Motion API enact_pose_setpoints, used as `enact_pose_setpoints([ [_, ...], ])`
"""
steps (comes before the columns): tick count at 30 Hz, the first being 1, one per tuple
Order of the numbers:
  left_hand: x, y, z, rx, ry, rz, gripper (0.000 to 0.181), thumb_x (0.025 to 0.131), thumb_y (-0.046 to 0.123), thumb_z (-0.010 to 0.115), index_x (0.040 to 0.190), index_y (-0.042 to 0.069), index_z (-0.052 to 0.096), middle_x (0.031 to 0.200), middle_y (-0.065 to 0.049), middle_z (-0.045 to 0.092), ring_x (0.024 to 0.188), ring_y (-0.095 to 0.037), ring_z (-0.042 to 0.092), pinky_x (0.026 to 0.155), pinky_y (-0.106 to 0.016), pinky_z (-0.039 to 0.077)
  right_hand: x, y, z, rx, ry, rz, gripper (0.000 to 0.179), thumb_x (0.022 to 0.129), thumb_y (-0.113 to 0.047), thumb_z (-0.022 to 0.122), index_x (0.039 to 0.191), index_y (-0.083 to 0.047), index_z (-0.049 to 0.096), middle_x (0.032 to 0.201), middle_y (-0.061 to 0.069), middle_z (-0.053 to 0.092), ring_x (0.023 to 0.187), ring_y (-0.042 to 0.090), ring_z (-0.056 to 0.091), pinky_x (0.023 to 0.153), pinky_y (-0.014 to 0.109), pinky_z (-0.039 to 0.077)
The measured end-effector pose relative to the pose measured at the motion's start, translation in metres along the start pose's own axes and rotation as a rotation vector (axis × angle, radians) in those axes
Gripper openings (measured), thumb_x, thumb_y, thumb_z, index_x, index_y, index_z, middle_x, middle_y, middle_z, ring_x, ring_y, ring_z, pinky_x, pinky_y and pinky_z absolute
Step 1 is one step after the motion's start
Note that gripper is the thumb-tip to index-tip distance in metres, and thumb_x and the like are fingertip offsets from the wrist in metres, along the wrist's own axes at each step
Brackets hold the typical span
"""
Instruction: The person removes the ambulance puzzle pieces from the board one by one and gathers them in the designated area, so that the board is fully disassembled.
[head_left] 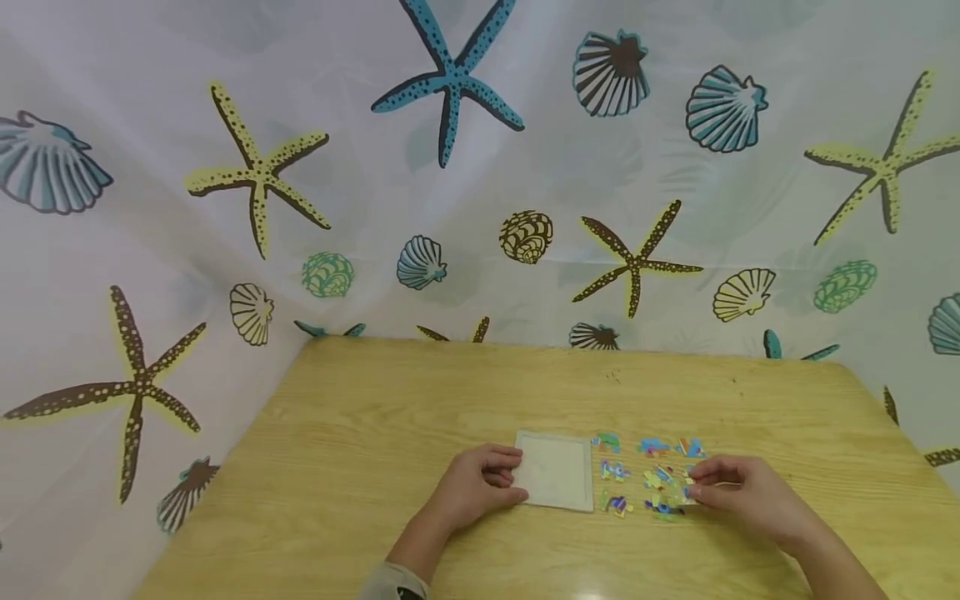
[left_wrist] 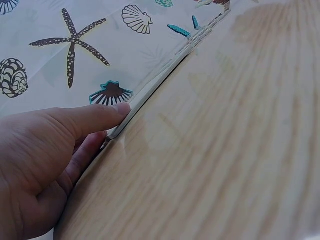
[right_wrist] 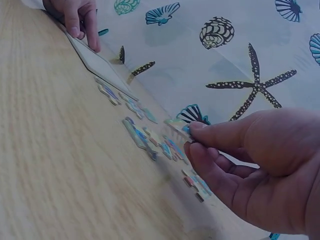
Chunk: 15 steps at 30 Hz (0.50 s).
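A pale, shallow puzzle tray [head_left: 555, 472] with a raised rim lies bare on the table, left of the loose pieces. My left hand [head_left: 474, 490] holds its left edge, thumb toward the near corner and fingers toward the far one; in the left wrist view the thumb [left_wrist: 102, 119] rests on the rim. Between thumb and fingertips, my right hand [head_left: 753, 500] pinches a jigsaw piece [right_wrist: 176, 126] just above the table. Several colourful jigsaw pieces [head_left: 615, 471] lie right of the tray, some of them close under the right fingers.
The wood-grain table [head_left: 360, 417] extends around the tray and pieces. Behind it and along both sides hangs a white cloth [head_left: 480, 200] printed with starfish and shells.
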<state>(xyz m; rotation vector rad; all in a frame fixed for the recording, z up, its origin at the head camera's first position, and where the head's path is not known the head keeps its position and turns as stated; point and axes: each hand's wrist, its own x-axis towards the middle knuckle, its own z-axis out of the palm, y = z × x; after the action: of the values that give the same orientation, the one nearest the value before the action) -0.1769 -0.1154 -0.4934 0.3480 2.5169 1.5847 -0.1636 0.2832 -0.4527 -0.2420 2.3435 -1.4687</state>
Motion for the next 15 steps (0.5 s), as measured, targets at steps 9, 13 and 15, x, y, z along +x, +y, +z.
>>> enact_pose_setpoints([
  [9,-0.0005,-0.0005,0.0002,-0.002,-0.009,-0.016,0.048,0.076,0.018,0.089,0.120,0.008,0.073,0.112,0.000,0.068,0.089,-0.011,0.062,0.078,-0.018,0.055,-0.0040,0.0077,-0.0100,-0.128,0.002,0.059,0.036,0.091,-0.023,0.074,0.111,0.005,0.065,0.099,0.008,0.067,0.089,0.015,0.061,0.072,0.024,0.056],
  [13,-0.0007,0.0009,0.0015,0.013,-0.001,-0.005,0.048,0.075,0.019,0.089,0.119,0.009,0.073,0.108,0.000,0.068,0.088,-0.012,0.062,0.076,-0.019,0.055,-0.0057,0.0041,-0.0074,-0.258,0.079,0.080,0.032,0.086,-0.025,0.079,0.102,0.000,0.067,0.092,0.005,0.067,0.083,0.016,0.059,0.069,0.025,0.051],
  [15,-0.0010,0.0017,0.0017,0.022,-0.006,-0.003,0.048,0.075,0.019,0.089,0.119,0.008,0.073,0.108,0.001,0.068,0.087,-0.012,0.062,0.075,-0.018,0.054,-0.0065,0.0009,-0.0052,-0.342,0.124,0.098,0.031,0.083,-0.027,0.082,0.098,-0.004,0.068,0.089,0.003,0.066,0.081,0.016,0.057,0.068,0.027,0.048],
])
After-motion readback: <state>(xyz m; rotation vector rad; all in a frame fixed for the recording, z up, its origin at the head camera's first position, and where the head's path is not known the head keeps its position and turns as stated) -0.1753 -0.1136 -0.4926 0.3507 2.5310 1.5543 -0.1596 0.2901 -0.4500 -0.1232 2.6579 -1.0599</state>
